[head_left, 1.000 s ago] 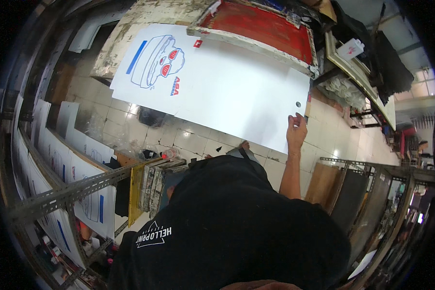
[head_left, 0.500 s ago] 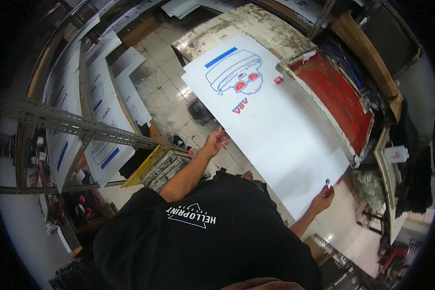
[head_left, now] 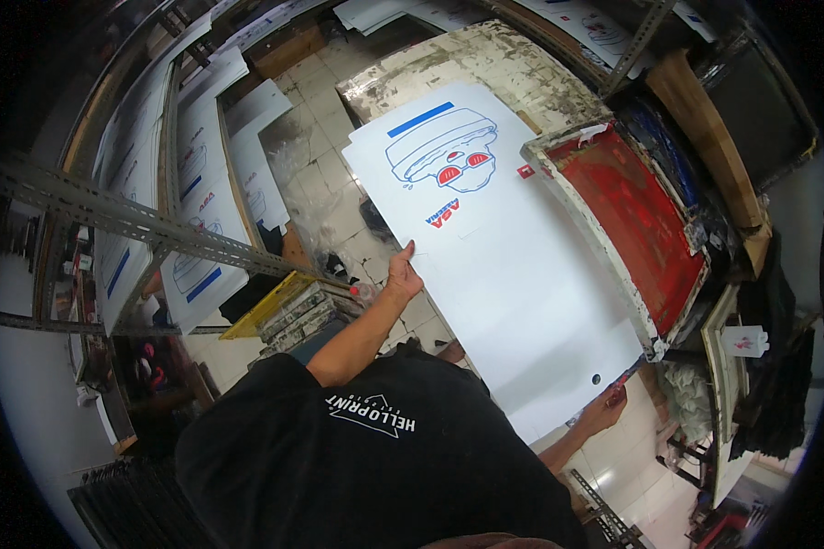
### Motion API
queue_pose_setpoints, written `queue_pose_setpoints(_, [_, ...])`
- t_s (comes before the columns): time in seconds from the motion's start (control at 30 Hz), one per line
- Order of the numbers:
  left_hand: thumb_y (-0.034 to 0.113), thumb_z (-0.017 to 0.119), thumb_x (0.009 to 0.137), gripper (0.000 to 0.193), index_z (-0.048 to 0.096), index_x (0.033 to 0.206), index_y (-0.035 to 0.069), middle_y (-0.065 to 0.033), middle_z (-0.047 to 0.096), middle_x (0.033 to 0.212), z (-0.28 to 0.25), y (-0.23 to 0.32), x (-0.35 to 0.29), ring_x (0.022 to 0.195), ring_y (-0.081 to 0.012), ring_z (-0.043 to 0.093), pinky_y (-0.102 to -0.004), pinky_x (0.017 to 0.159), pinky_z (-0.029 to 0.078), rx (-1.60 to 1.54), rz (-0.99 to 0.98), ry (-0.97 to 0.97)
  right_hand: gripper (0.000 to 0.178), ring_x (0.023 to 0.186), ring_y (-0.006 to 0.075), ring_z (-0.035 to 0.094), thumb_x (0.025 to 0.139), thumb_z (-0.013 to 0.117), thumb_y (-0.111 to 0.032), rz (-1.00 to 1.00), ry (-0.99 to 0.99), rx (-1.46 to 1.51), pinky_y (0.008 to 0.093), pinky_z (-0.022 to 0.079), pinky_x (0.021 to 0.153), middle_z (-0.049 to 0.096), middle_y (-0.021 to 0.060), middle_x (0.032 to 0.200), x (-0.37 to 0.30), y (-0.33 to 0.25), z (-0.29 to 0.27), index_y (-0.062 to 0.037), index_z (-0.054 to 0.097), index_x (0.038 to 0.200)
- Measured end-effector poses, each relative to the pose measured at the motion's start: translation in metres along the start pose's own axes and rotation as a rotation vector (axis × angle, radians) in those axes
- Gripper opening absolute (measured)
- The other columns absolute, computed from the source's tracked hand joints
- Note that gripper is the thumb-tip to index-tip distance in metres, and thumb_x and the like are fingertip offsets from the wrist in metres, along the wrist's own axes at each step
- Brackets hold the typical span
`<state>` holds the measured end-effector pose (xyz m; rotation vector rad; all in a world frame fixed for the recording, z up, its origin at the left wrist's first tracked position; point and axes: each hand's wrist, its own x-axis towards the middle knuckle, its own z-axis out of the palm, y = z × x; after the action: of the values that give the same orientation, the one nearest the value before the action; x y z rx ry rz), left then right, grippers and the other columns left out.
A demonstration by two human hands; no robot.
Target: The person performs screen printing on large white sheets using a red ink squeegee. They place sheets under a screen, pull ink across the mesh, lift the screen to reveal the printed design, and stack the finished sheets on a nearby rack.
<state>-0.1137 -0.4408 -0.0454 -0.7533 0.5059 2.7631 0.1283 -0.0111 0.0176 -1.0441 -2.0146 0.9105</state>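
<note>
A large white sheet (head_left: 494, 274), printed in blue and red with a burger-like drawing, lies partly over a worn, paint-flaked table. My left hand (head_left: 406, 272) grips its left edge, the thumb on the upper side and the other fingers mostly hidden. At the near right corner my right hand (head_left: 606, 409) is closed against the sheet's edge, its fingers curled and partly hidden. A small dark round spot (head_left: 596, 379) shows on the sheet just above that hand. Along the sheet's right side stands a screen-printing frame (head_left: 627, 229) with a red mesh and a stained white border.
The worn table (head_left: 458, 69) extends beyond the sheet. To the left, a perforated metal rack (head_left: 146, 224) holds several printed sheets. A yellow-edged stack (head_left: 288, 311) sits near my left arm. Tiled floor (head_left: 339, 197) shows between them. A white bottle (head_left: 744, 341) is at the right.
My left hand has gone from loosely beside the sheet to gripping its edge. My right hand has shifted slightly nearer me. The sheet has turned slightly and moved slightly left.
</note>
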Motion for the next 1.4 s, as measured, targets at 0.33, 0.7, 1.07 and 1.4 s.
queue_pose_setpoints(0.33, [0.026,0.053,0.096,0.045,0.046,0.133,0.001,-0.017,0.053,0.133,-0.014,0.08,-0.029,0.124,-0.0366,0.048,-0.0526,0.108,0.034,0.085,0.19,0.068,0.03,0.082,0.0189,0.059,0.093,0.06,-0.014,0.039,-0.093,-0.03,0.0304,0.049,0.07,0.062,0.011,0.092,-0.017,0.017,-0.006,0.0035,0.057,0.117])
queue_pose_setpoints(0.7, [0.024,0.052,0.096,0.046,0.044,0.133,-0.002,-0.0166,0.053,0.132,-0.011,0.205,-0.042,0.123,-0.0346,0.048,-0.0497,0.109,0.032,0.112,0.398,0.021,0.027,0.081,0.0192,0.06,0.091,0.058,-0.008,0.093,-0.117,0.164,0.0292,0.049,0.071,0.063,0.0111,0.092,-0.04,-0.01,0.034,0.0033,0.057,0.117])
queue_pose_setpoints(1.07, [0.021,0.051,0.098,0.043,0.043,0.133,-0.002,-0.0164,0.053,0.132,0.061,0.372,0.013,0.124,-0.035,0.048,-0.05,0.109,0.034,0.156,0.496,-0.065,0.026,0.081,0.0178,0.059,0.09,0.062,-0.009,-0.02,-0.098,-0.092,0.0289,0.048,0.073,0.062,0.0102,0.092,-0.079,-0.066,0.106,0.0038,0.058,0.113])
queue_pose_setpoints(1.4, [0.023,0.054,0.096,0.044,0.047,0.132,-0.002,-0.0157,0.054,0.133,0.127,0.478,0.065,0.123,-0.0334,0.05,-0.0485,0.108,0.036,0.225,0.607,-0.302,0.026,0.077,0.0147,0.06,0.087,0.062,0.002,-0.135,-0.268,0.039,0.0283,0.051,0.071,0.062,0.0092,0.087,-0.118,-0.15,0.196,0.0054,0.059,0.112])
